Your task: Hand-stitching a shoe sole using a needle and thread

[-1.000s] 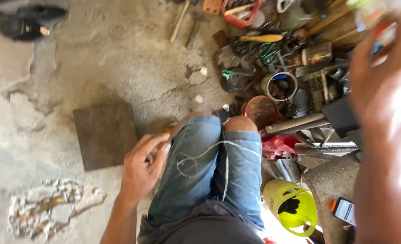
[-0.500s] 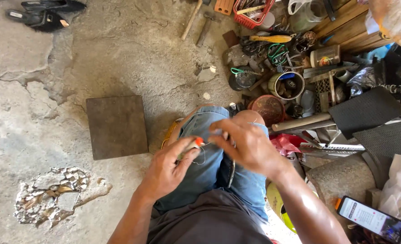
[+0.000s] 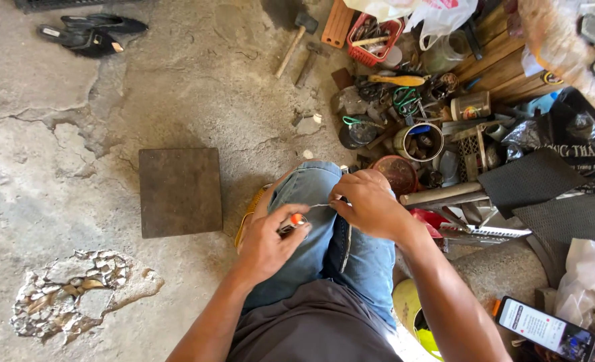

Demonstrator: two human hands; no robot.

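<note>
Both hands have drawn apart over the knee: left hand (image 3: 265,243) pinches an orange-tipped tool (image 3: 296,220), right hand (image 3: 371,204) grips the thin wire (image 3: 319,206) running left-right between them.

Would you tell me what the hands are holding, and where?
The left hand grips a small orange-tipped tool by its handle; the right hand pinches the thin wire at its other end.

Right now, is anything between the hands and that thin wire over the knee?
Nothing visible. The left hand pinches a small orange-tipped tool at one end of the thin wire, and the right hand grips the other end. Both are over the jeans.
</note>
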